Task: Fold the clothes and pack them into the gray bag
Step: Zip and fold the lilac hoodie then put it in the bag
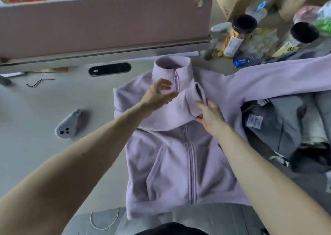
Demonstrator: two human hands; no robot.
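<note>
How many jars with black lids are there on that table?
2. The orange-filled jar stands right of the lilac jacket; the other jar is farther right, above the outstretched sleeve. Clutter may hide more.

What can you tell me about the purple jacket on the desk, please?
The jacket is pale lilac fleece: stand-up collar, closed zip, two slanted pockets. It lies face up on the desk, one sleeve folded across the chest, the other stretched right. The right hand pinches the folded cuff; the left hand hovers above.
</note>
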